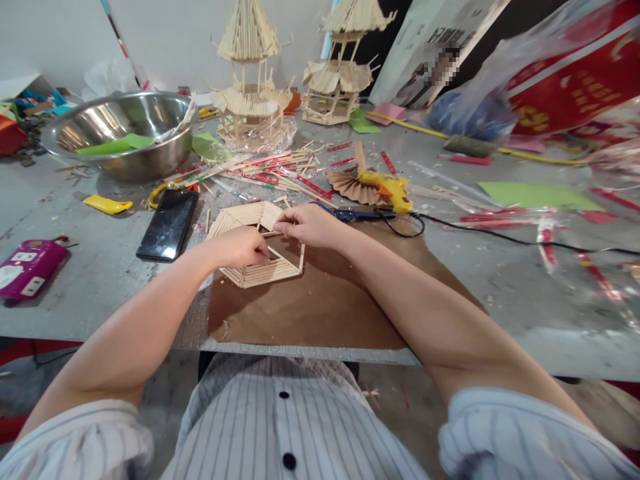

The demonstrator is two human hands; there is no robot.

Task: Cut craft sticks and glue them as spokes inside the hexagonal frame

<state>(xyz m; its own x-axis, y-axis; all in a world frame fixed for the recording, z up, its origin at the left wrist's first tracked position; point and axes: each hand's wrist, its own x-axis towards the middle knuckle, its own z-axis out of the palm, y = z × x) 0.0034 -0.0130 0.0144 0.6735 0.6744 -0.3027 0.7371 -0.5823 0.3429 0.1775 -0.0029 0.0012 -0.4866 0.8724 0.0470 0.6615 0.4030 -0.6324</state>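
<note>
A flat, many-sided frame of thin wooden sticks [270, 272] lies on a brown board, open in the middle. My left hand [240, 247] rests over its left side, fingers curled closed at the inner edge; part of the frame is hidden beneath. At the far side, my right hand [309, 225] is closed in a pinch at the inner edge, by a thin stick [271, 234]. What exactly sits between those fingertips is partly hidden. On the right, the frame has just a single-stick outline with no rows filled in.
Behind lie loose sticks [280, 167], a yellow glue gun [393, 190] with black cord and a folded paper fan [350, 185]. Two stick pagodas [250, 100] stand at the back. Leftward are a phone [168, 225], yellow cutter [107, 204], steel bowl [145, 157] and purple power socket [33, 268].
</note>
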